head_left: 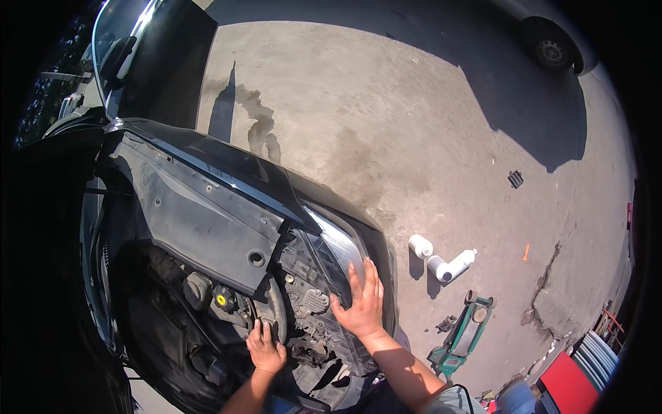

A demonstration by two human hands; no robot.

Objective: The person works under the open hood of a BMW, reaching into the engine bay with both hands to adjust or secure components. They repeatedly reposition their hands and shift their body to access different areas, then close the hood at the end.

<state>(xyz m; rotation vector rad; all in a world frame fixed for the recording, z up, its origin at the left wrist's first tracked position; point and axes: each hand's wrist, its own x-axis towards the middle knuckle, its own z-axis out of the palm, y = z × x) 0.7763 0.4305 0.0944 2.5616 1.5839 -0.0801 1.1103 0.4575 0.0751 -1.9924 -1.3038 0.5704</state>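
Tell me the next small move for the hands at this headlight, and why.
Probably ease the headlight gently outward: the right hand lies flat on its lens, while the left hand reaches in behind it, where any fastener stays hidden.

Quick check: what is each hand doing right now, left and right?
Left hand: reaches into the engine bay; grip cannot be told.
Right hand: open, fingers spread flat on the headlight, holding nothing.
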